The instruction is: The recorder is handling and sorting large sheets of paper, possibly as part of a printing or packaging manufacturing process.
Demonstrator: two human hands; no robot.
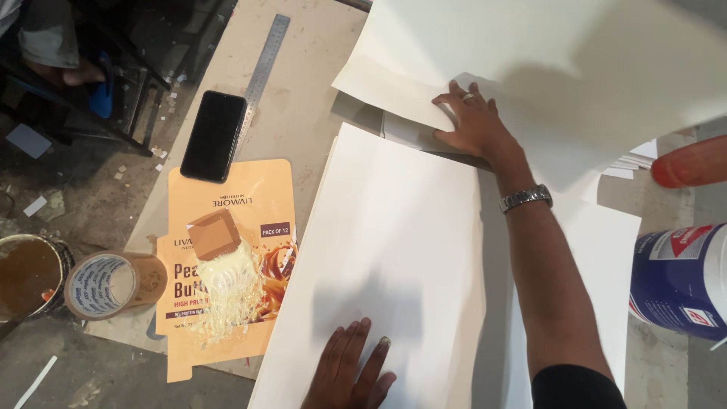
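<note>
A: Left hand [350, 367]?
B: Flat, fingers spread, pressing the white sheet [386, 250] on the worktop [303, 113]. Grip wide, holding nothing.
A: Right hand [473, 121]?
B: Reaches across, palm down on the stack edge [401, 130] under a lifted sheet [545, 53]. Fingers splayed, no pinch visible. Watch [525, 198] on the wrist.
A: Sheet position?
B: Centre of the worktop, long side running away from the person, partly over the orange carton blank [227, 265].
A: Rest?
B: Phone [213, 136] and steel ruler [261, 72] at left, touching. Tape roll [106, 284] beside a tin [30, 276]. Blue-white tub [681, 280] at right, red bottle [689, 163] above it.
</note>
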